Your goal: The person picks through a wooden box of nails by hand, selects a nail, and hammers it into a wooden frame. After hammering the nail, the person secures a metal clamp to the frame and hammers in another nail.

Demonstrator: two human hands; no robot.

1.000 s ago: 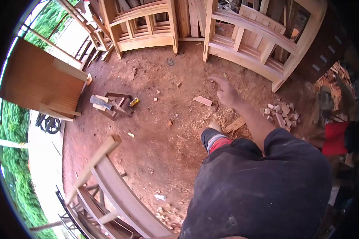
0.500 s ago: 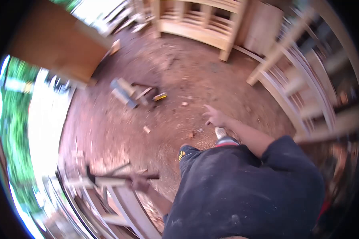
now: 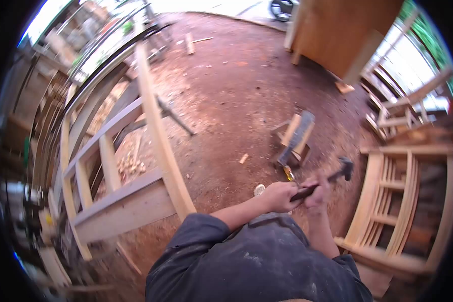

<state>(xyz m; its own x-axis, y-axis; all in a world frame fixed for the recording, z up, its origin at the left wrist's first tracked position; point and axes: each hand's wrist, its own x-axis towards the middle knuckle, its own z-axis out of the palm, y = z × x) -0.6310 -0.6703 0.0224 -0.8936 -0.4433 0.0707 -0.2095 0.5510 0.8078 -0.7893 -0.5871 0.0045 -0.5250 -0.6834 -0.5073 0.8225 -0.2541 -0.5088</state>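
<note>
A hammer [image 3: 345, 169] with a dark head and a dark handle is held in front of my body, its head pointing away to the right. My left hand [image 3: 278, 196] is closed round the butt end of the handle. Farther up the handle, my right hand [image 3: 317, 192] is wrapped on it just below the head, its fingers slightly blurred. Beyond the hands, wood blocks [image 3: 291, 132] lie on the ground with a long grey piece on them. A yellow-handled tool [image 3: 288, 173] lies at their near end.
A large wooden frame [image 3: 158, 136] stands at the left. To the right is a slatted wooden frame [image 3: 375, 201]. A brown wooden cabinet [image 3: 337, 40] stands at the back. Shavings and scraps [image 3: 243, 158] lie on the earth floor [image 3: 226, 90].
My view has swung left. The hammer, held low at the left by my left hand alone, is now before my body. My right hand, previously spread and free, has come onto the handle.
</note>
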